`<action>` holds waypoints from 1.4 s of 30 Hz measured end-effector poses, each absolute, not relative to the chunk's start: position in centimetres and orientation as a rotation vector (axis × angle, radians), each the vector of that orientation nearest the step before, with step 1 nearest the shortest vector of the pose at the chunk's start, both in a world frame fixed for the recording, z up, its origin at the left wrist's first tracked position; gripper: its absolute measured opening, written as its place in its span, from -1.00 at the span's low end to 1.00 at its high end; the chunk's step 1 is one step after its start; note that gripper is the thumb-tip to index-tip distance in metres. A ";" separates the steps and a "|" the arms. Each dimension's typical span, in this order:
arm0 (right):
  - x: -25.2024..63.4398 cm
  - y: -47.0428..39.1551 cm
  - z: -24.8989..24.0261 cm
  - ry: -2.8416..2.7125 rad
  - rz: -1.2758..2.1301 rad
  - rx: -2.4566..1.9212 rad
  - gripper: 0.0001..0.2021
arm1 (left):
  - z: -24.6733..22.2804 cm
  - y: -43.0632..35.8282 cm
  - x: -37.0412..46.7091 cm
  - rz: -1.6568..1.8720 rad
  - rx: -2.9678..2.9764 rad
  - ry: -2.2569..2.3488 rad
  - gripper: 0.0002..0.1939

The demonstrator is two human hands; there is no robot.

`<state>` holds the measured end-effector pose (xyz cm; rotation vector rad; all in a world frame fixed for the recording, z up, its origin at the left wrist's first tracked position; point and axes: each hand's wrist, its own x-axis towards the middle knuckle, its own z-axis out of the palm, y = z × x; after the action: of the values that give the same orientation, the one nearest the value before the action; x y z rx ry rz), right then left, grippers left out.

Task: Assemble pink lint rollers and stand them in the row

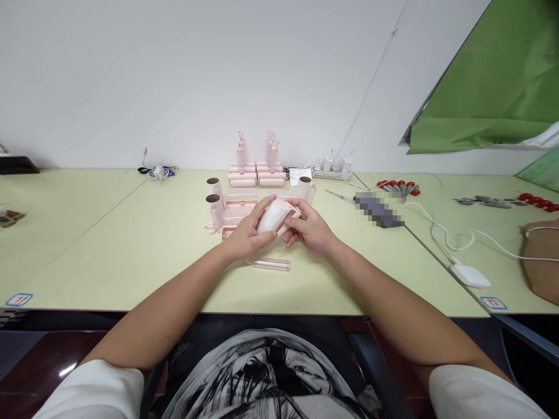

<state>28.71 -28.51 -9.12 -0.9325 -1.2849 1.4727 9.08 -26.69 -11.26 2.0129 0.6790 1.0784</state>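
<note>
A white lint roller roll (pixel 271 217) with a pink end is held above the table, tilted. My left hand (pixel 247 234) wraps round its left side, the thumb along the lower edge. From the right, my right hand (pixel 311 228) pinches a pink part (pixel 288 220) against the roll; its exact shape is partly hidden by the fingers. Below my hands a see-through pink tube handle (pixel 271 265) lies on the table. Just behind them, partly covered by my left hand, is an open pink case (pixel 241 205).
Rolls with brown cores stand on the left (pixel 213 199) and right (pixel 304 185). Against the wall are pink lint rollers (pixel 242 180) with upright handles (pixel 240 157) and a power strip (pixel 334 173). A blurred dark phone-like object (pixel 379 209), cables, a white charger (pixel 469 274) and red-handled tools (pixel 398 187) lie right.
</note>
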 end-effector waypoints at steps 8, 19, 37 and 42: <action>29.7 -28.1 -8.9 -1.232 1.666 -0.904 -0.62 | -11.2 -26.3 8.8 0.997 2.364 0.559 -0.23; 30.7 -28.0 -8.7 -1.479 1.557 -0.925 -0.51 | -11.0 -27.3 9.3 0.913 2.559 0.790 -0.34; 30.5 -28.5 -9.4 -2.020 0.778 -0.891 -0.67 | -10.6 -27.8 10.3 1.162 2.727 0.998 -0.69; 30.4 -28.6 -9.6 -1.991 0.803 -0.899 -0.68 | -10.6 -27.5 10.2 1.201 2.757 1.006 -0.72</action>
<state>30.41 -28.56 -9.59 -0.8991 -1.9911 0.8025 10.15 -27.54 -10.64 2.7574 1.0062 1.2009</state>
